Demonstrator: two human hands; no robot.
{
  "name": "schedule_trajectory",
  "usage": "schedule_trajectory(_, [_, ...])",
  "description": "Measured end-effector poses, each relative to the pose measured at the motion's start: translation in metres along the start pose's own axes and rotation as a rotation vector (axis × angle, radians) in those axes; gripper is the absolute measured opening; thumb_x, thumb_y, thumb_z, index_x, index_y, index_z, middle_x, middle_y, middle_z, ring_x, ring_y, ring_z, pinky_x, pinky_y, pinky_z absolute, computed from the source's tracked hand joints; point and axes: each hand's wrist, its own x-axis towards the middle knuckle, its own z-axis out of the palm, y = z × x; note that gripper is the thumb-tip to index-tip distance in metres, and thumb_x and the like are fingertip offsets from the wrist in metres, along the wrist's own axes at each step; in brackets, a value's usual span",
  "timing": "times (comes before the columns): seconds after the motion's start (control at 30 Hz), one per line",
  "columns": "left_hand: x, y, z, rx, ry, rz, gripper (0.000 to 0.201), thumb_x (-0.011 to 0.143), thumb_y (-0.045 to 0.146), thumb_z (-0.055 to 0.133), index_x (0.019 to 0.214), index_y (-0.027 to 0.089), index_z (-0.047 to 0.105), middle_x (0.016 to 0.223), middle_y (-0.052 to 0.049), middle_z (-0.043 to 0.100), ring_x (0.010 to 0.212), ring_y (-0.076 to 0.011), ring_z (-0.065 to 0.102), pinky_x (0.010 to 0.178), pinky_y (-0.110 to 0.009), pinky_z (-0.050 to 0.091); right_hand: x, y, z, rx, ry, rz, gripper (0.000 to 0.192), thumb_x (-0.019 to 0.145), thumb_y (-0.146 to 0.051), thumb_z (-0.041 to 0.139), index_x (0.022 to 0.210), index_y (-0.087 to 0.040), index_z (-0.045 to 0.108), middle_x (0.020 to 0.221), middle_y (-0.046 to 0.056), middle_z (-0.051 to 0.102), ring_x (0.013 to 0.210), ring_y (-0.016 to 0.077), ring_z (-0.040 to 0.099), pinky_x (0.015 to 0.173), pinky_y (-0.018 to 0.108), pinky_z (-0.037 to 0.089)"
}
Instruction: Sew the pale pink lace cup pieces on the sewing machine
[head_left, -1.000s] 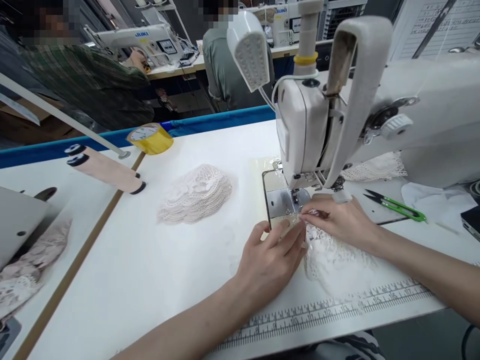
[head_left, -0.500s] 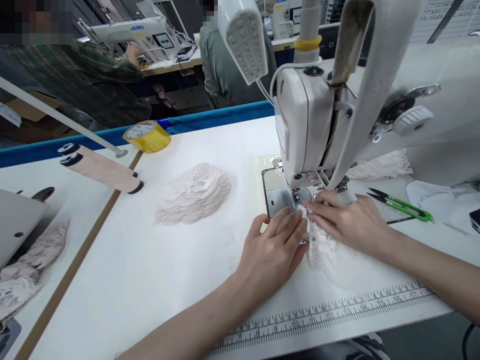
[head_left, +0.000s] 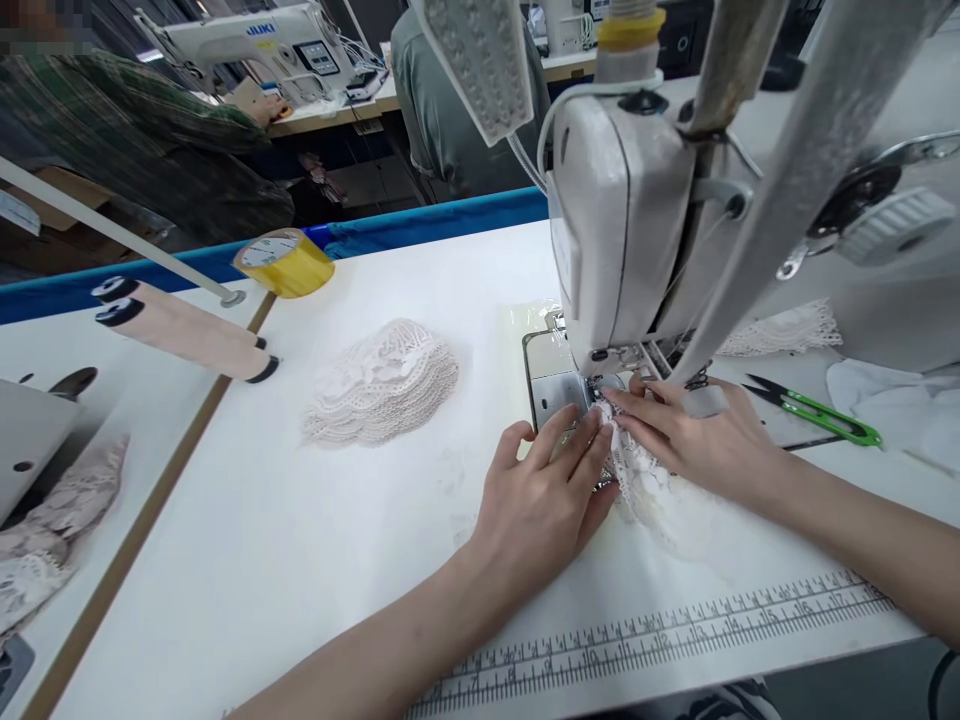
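Note:
A white lace piece [head_left: 636,478] lies under the needle area of the sewing machine [head_left: 622,220], its loose end trailing toward the table's front edge. My left hand [head_left: 544,490] rests at the left of the lace, fingers bent, fingertips pressing its edge beside the metal needle plate [head_left: 553,396]. From the right, my right hand [head_left: 697,430] pinches the same lace close to the presser foot, thumb and fingers together. The fingers partly hide the foot and the stitched edge. Further left lies a stack of scalloped lace pieces [head_left: 382,385].
Green thread snips [head_left: 817,410] lie right of my right hand, near more lace [head_left: 784,330]. Yellow tape [head_left: 285,265] and pink thread cones [head_left: 184,330] are at the back left. A printed ruler [head_left: 600,650] runs along the front edge. Two people sit beyond the blue cloth edge [head_left: 442,215].
The view has shifted slightly closer to the machine. The lace's loose end has drawn in and bunched nearer my right hand. Both hands stay at the presser foot.

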Motion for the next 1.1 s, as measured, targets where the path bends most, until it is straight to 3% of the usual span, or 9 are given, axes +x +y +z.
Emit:
schedule_trajectory(0.2, [0.0001, 0.0007, 0.0008, 0.018, 0.001, -0.007, 0.034, 0.092, 0.027, 0.049, 0.124, 0.017, 0.057, 0.126, -0.006, 0.061, 0.117, -0.0249, 0.054, 0.085, -0.039, 0.037, 0.0012, -0.0020, -0.0007, -0.024, 0.082, -0.032, 0.033, 0.099, -0.029, 0.039, 0.107, -0.021, 0.070, 0.085, 0.007, 0.068, 0.069, 0.0149, 0.059, 0.057, 0.029, 0.035])
schedule_trajectory(0.57, [-0.0010, 0.0012, 0.0013, 0.016, 0.006, -0.011, 0.034, 0.091, 0.027, 0.052, 0.122, 0.018, 0.059, 0.126, -0.006, 0.061, 0.117, -0.0255, 0.054, 0.085, -0.040, 0.038, -0.0002, -0.0025, -0.0006, 0.020, 0.074, 0.002, 0.029, 0.096, -0.027, 0.043, 0.110, -0.022, 0.068, 0.078, 0.004, 0.068, 0.064, 0.0126, 0.058, 0.052, 0.026, 0.033])
schedule_trajectory(0.83, [-0.0018, 0.0005, 0.0023, 0.018, -0.002, -0.013, 0.033, 0.093, 0.028, 0.048, 0.123, 0.016, 0.058, 0.125, -0.005, 0.062, 0.118, -0.0239, 0.052, 0.085, -0.040, 0.036, 0.0002, -0.0051, -0.0041, -0.046, 0.097, -0.064, 0.031, 0.089, -0.015, 0.047, 0.110, -0.024, 0.068, 0.078, 0.002, 0.068, 0.059, 0.0110, 0.057, 0.046, 0.027, 0.026])
schedule_trajectory(1.1, [-0.0014, 0.0008, 0.0020, 0.020, 0.003, -0.022, 0.031, 0.092, 0.027, 0.049, 0.119, 0.017, 0.060, 0.124, -0.005, 0.062, 0.118, -0.0242, 0.052, 0.085, -0.040, 0.036, -0.0022, -0.0055, -0.0045, 0.014, 0.143, -0.148, 0.030, 0.087, -0.011, 0.048, 0.106, -0.021, 0.069, 0.081, 0.001, 0.070, 0.057, 0.0099, 0.055, 0.048, 0.028, 0.028])
